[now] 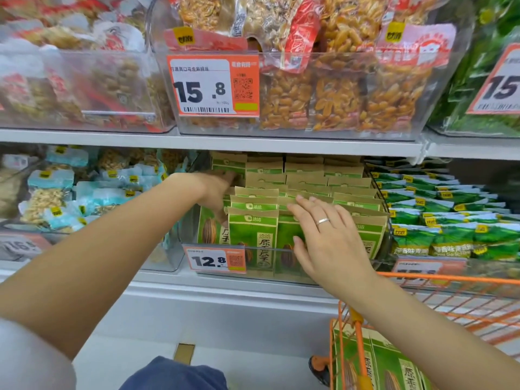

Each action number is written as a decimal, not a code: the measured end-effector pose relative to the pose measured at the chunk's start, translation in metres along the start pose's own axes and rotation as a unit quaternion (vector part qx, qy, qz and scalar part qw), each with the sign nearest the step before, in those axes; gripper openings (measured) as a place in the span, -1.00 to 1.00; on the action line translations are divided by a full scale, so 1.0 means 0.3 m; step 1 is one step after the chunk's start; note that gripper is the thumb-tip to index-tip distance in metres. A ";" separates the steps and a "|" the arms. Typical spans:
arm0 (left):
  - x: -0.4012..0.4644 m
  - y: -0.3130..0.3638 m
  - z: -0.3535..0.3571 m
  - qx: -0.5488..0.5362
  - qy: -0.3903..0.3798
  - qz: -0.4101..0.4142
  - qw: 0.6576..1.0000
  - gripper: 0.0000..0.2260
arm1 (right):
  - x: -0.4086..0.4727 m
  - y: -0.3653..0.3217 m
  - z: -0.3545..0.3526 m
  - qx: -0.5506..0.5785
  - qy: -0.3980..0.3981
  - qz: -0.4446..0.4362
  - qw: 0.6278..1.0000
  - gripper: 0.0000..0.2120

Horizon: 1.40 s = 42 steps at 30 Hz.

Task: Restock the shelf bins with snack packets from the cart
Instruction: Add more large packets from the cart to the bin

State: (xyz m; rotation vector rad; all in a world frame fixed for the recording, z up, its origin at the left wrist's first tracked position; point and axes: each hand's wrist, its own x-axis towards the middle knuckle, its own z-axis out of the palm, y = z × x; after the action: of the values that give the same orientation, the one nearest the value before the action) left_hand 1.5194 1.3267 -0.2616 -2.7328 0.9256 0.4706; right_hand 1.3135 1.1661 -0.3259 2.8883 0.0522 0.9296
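Note:
A clear bin [281, 253] on the lower shelf is packed with rows of green and brown sunflower-seed packets [253, 235]. My left hand [216, 192] reaches into the bin's left side among the packets; its fingers are hidden behind them. My right hand [323, 235], wearing a ring, lies flat with straight fingers against the front packets in the middle of the bin. More of the same packets [394, 367] stand in the orange cart [450, 299] at the lower right.
The bin carries a 12.8 price tag [215, 260]. Left of it sits a bin of pale blue nut packets [70, 192], and to the right green pea packets [450, 220]. The upper shelf holds bins of peanut snacks [337, 97] with a 15.8 tag.

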 end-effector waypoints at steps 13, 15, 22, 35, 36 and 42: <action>0.009 -0.012 -0.027 0.072 -0.031 -0.003 0.997 0.02 | -0.009 0.001 -0.012 -0.011 -0.006 -0.011 1.000 -0.52; -0.015 -0.011 -0.030 0.056 -0.045 0.001 0.997 0.08 | -0.011 0.003 -0.010 -0.012 -0.009 -0.013 1.000 -0.52; -0.039 -0.028 0.013 0.243 0.237 0.029 0.940 -0.31 | -0.009 -0.010 -0.004 -0.007 0.001 -0.003 1.000 -0.52; -0.038 -0.026 0.134 0.211 0.359 -0.003 0.909 -0.16 | -0.005 0.023 -0.051 0.059 -0.041 -0.025 0.997 -0.41; -0.052 -0.028 0.135 0.187 0.355 -0.009 0.916 -0.13 | -0.016 0.037 -0.075 0.080 -0.043 -0.026 0.996 -0.39; -0.278 -0.021 0.163 -0.111 0.509 -0.003 0.854 -0.53 | -0.263 0.231 -0.255 0.147 -0.005 -0.072 0.986 -0.71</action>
State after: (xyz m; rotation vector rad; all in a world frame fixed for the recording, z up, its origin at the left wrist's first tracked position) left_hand 1.4495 1.3925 -0.2757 -3.1362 1.0742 -1.0654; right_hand 1.2048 1.0992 -0.3021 3.1005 0.4268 0.9522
